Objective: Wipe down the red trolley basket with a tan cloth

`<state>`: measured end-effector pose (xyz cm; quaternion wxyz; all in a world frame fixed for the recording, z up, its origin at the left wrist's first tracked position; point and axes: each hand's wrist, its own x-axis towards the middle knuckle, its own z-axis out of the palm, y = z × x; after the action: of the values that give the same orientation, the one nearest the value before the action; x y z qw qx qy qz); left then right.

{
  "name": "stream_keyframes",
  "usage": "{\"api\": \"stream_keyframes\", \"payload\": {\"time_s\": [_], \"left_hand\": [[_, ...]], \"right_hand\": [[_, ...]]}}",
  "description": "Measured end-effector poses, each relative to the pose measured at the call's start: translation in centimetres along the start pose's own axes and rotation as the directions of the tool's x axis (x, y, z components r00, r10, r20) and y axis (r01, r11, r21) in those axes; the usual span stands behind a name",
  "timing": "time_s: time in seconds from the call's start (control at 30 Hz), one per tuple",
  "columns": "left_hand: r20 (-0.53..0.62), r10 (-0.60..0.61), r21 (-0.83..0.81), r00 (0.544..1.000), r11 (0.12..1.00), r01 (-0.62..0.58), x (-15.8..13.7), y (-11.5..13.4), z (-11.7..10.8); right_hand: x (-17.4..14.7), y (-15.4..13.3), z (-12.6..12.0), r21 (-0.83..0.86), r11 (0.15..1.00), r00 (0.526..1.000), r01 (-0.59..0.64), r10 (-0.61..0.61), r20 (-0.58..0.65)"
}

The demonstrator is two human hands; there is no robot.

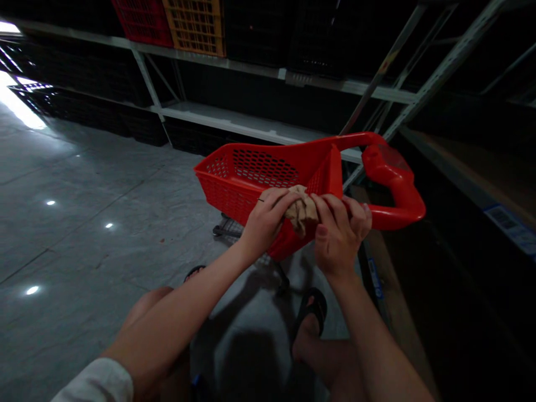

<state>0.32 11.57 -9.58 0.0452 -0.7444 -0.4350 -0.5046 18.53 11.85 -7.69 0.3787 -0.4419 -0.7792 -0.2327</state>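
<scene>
1. Here I am at the red cart [247, 200], mid-scene, its holed basket to the left, its handle [412, 198] off to the right.
2. My left hand [266, 220] is closed on a crumpled tan cloth [302, 215], right on the near rim.
3. My right hand [341, 234] curls over that rim, just right of the cloth; whether it pinches the cloth too, I can't tell.
4. For a good rub, I'd say: cloth flat, pressure even, rim steadied, short strokes along the edge.
5. Into the basket: far wall and some floor show, all red plastic; the near part is hidden.
6. Up on the far shelf [251, 65], a red crate [142, 21] and a yellow crate [196, 27], contents too dark to make out.
</scene>
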Motion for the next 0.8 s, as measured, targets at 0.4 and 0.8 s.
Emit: {"api": "stream_keyframes", "payload": {"time_s": [0.4, 0.8], "left_hand": [[-0.026, -0.343, 0.285, 0.939, 0.898, 0.336, -3.2, -15.0, -9.0], [-0.205, -0.364, 0.24, 0.909, 0.881, 0.407, -2.4, -11.5, -4.1]], "right_hand": [[-0.6, 2.2, -0.7, -0.069, 0.994, 0.996, 0.085, -0.085, 0.004], [2.1, -1.4, -0.3, -0.196, 0.98, 0.999, -0.044, 0.039, -0.031]]}}
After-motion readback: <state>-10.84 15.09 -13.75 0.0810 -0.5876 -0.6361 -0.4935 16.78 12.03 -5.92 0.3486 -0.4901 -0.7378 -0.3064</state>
